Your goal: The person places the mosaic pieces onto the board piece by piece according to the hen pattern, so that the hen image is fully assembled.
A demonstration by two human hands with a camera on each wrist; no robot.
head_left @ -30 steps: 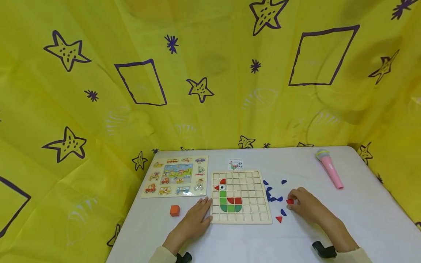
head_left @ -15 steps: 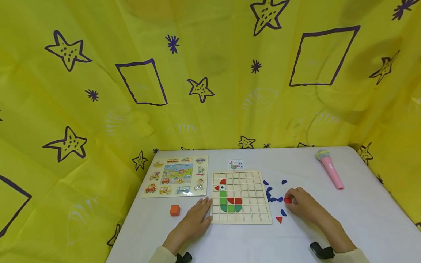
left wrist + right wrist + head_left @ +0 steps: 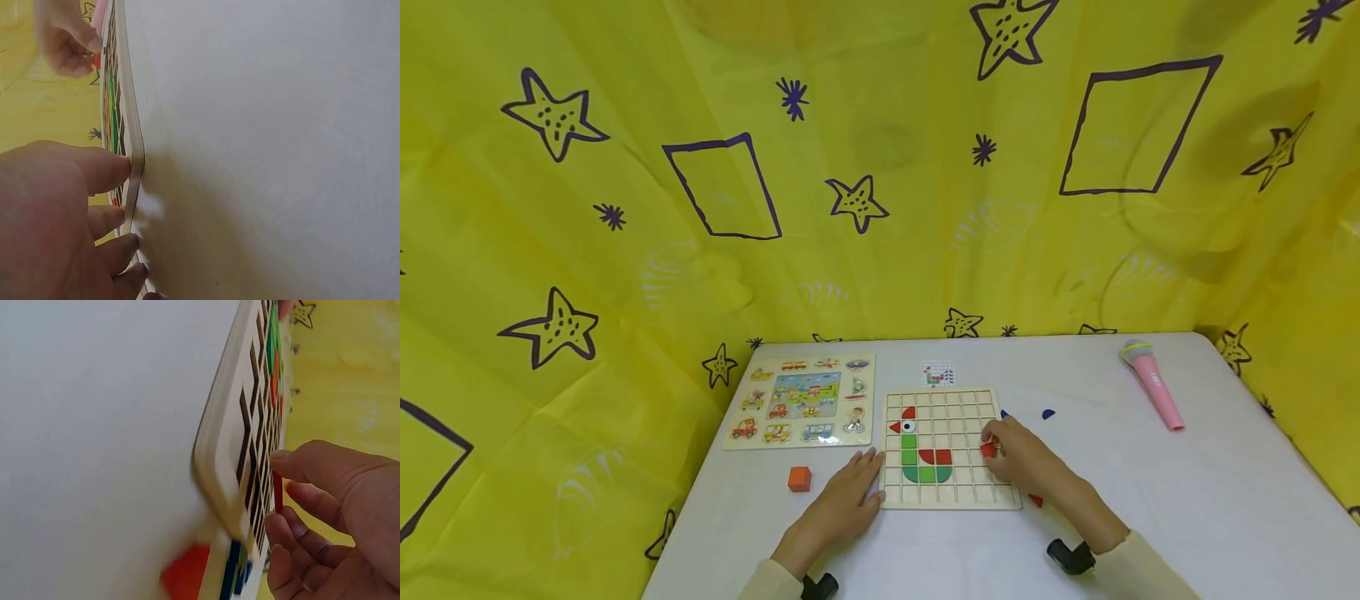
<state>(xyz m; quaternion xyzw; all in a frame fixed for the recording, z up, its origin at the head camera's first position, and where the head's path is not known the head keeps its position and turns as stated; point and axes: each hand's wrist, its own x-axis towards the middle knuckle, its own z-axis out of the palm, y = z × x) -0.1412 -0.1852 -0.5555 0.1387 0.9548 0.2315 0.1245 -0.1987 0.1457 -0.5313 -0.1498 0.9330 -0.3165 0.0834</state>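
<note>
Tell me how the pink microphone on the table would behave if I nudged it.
The pink microphone lies on its side with a rounded body, so it would probably roll. Its handle tapers, so it may curve rather than run straight. It looks like a plastic toy, likely light and stiff.

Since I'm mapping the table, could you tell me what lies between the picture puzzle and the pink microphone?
In the head view, a small pattern card lies on the white table between the picture puzzle and the microphone.
</note>
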